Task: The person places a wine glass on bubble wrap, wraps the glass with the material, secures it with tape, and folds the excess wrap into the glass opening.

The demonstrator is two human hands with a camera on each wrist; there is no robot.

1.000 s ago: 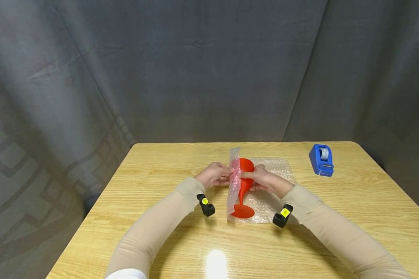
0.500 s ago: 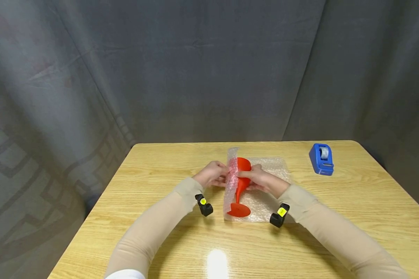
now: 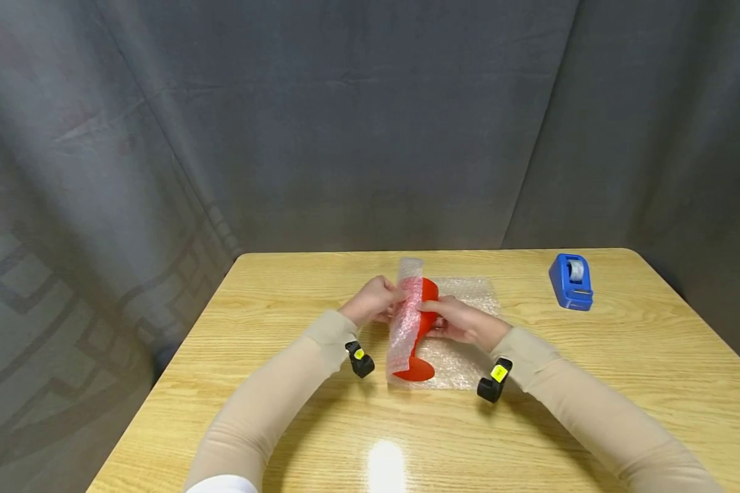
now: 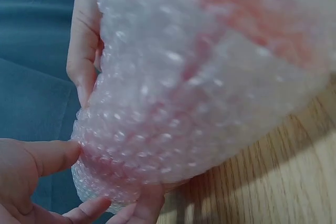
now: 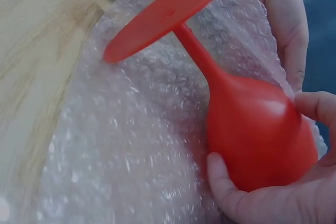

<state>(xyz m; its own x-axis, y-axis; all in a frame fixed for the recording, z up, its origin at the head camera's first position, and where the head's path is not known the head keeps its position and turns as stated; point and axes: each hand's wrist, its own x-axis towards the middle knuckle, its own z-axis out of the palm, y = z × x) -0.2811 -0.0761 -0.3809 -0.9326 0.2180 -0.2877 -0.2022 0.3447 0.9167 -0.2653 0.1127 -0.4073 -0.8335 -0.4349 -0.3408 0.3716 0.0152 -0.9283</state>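
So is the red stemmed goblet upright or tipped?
Tipped: the goblet lies sideways over clear plastic bubble wrap, its round foot at the near end.

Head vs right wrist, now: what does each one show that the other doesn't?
Only head: the blue tape dispenser, the tan sleeves and the black wrist cameras.

Only right wrist: the full length of the stem of the red goblet; in the head view, bubble wrap covers much of it.

Both: the goblet in the right grip, the wrap, part of the left grip at the wrap, and the wooden table.
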